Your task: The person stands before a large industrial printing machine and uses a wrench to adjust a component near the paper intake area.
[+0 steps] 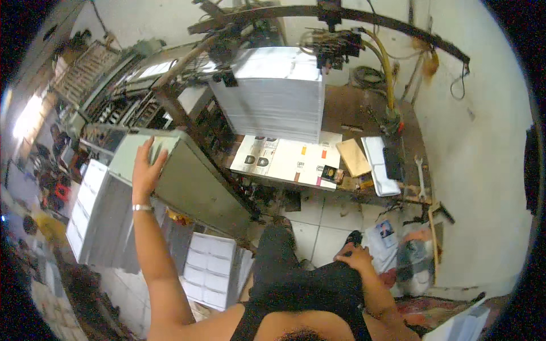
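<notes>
While left hand [147,170] lies flat on grey metal machine cover [190,182], right hand [355,257] rests loose on dark-trousered thigh [318,278].

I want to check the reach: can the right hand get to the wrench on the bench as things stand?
Probably yes. The right hand rests on the person's thigh, holding nothing, and the wrench lies uncovered near the edge of the bench. The floor between looks free, though the person may have to lean forward.

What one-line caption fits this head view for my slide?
Left hand rests on a grey-green machine cover, right hand on the thigh, before a tall white paper stack.
</notes>
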A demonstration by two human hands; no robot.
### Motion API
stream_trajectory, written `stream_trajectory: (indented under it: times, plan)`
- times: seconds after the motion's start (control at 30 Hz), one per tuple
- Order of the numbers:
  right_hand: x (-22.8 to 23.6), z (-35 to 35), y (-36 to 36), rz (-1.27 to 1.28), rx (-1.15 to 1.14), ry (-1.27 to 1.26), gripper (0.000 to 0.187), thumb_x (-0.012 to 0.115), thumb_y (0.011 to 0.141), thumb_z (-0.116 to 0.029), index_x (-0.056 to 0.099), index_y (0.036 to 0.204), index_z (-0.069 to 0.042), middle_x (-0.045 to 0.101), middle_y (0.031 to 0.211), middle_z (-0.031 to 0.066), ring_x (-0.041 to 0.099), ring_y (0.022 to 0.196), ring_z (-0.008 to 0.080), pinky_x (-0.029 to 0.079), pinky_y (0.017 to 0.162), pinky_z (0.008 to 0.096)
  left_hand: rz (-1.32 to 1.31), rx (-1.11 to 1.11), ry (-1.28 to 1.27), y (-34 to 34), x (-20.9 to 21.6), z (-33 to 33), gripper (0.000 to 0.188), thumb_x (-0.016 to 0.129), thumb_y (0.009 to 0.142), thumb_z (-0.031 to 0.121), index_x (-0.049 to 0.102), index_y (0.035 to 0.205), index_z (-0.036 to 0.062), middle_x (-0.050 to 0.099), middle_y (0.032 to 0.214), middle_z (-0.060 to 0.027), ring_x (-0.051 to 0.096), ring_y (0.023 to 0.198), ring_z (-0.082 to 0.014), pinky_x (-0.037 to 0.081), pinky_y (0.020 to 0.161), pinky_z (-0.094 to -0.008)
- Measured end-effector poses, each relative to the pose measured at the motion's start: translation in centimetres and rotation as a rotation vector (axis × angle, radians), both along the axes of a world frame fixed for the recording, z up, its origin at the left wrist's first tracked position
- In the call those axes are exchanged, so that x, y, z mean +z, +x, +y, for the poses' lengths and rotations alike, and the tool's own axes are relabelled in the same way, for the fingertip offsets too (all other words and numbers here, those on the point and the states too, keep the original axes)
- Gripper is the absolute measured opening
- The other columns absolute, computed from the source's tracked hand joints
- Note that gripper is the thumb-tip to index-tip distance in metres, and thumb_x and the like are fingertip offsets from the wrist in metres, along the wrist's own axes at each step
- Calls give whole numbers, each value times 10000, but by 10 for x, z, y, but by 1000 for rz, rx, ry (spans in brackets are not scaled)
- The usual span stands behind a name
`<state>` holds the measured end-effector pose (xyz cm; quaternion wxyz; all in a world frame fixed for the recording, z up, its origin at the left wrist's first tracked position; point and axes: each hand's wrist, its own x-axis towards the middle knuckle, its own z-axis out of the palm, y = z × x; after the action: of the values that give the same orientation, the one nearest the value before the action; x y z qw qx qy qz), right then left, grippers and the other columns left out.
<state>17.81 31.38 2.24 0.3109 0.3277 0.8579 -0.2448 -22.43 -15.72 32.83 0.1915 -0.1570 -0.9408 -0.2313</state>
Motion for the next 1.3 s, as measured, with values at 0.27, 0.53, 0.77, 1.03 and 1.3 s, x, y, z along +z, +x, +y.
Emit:
stream_trajectory:
  times: [0.27,0.53,0.77,1.03,1.3]
  plan:
    - [-102,2,-94,538,-37,-482,836,706,842,-602,517,1454,-64,535,1465,207,518,1342,379,404,1129,427,-8,-83,-77,-21,11,-14,560,456,1063,375,432,1514,45,415,1570,-170,296,1501,-324,231,1223,-407]
    - [-145,0,-127,375,103,-635,852,729,799,-603,534,1430,-66,627,1329,240,602,1239,370,474,1038,424,45,-74,-488,-30,8,-39,571,375,1093,368,396,1524,-5,376,1591,-176,304,1497,-283,212,1230,-391]
    - [-128,5,-135,606,-159,-818,800,727,837,-563,513,1463,-113,590,1399,211,561,1298,369,438,1089,411,-109,75,41,-42,14,-60,583,370,1095,380,419,1504,-33,411,1568,-188,350,1474,-289,229,1223,-376]
    - [-123,8,-136,590,-189,-888,807,735,849,-532,495,1465,-68,490,1506,199,478,1385,362,383,1148,416,-62,230,-243,-37,18,-53,598,387,1086,415,468,1473,-32,433,1559,-189,340,1485,-293,238,1216,-380]
    - [-111,15,-135,549,-205,-937,821,735,845,-542,496,1461,-55,470,1525,195,455,1403,361,371,1161,425,-98,200,-205,-33,20,-53,614,391,1081,435,478,1462,-38,443,1548,-199,354,1475,-308,244,1212,-380]
